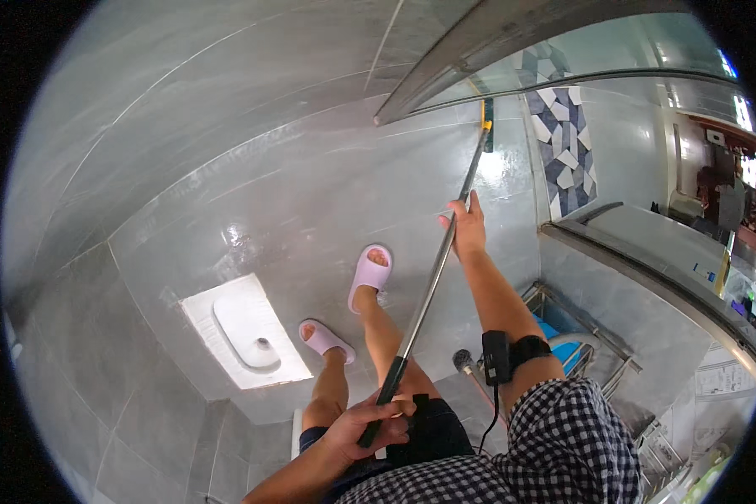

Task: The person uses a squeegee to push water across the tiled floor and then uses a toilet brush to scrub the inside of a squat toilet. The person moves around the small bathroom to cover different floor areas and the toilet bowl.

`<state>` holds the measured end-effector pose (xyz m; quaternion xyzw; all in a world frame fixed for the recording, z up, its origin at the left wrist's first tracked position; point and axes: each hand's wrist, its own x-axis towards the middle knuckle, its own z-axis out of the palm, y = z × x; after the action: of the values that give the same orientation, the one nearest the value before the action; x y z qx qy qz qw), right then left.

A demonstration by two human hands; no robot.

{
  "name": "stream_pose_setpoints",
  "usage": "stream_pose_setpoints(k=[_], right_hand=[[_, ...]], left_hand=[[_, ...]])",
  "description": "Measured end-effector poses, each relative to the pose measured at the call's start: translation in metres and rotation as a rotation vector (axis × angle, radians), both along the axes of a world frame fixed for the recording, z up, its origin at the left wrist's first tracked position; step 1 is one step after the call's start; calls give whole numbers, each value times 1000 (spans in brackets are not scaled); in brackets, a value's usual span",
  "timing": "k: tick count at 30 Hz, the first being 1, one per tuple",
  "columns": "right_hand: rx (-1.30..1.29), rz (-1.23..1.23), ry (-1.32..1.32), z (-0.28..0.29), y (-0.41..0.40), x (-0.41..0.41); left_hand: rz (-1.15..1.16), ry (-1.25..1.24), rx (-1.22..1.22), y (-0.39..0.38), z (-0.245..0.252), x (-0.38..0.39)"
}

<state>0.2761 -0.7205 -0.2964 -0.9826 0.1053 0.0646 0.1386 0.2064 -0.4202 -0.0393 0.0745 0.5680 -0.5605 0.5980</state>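
Observation:
A long-handled floor squeegee or broom crosses the view, its metal pole point(429, 283) slanting away from me. My left hand point(373, 423) grips the dark rubber end of the pole near my lap. Farther up, my right hand point(469, 228) holds the pole loosely, with one finger pointing outward. The tool's black and yellow head point(488, 129) rests on the wet grey tile floor point(327, 201), close to the doorway; its bristles or blade cannot be made out. My feet, in pink slippers point(372, 277), stand on the floor beside the pole.
A white squat toilet point(252, 334) is set in the floor at left. A metal-framed glass door point(453, 69) stands at upper right, beside a mosaic-patterned strip point(564, 151). Right of me are a metal rack point(579, 340), a shower head point(462, 359) and a white appliance point(658, 242).

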Motion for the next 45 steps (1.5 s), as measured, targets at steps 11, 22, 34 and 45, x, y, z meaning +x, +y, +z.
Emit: stream_pose_setpoints(k=[11, 22, 34, 45], right_hand=[[36, 108, 505, 1, 201, -61], [242, 523, 579, 52, 438, -114], [520, -624, 654, 25, 183, -110], [-159, 61, -137, -18, -72, -10]], left_hand=[[503, 137, -251, 190, 10, -169], [131, 261, 394, 329, 117, -269], [166, 303, -239, 231, 11, -133], [-336, -815, 306, -5, 16, 76]])
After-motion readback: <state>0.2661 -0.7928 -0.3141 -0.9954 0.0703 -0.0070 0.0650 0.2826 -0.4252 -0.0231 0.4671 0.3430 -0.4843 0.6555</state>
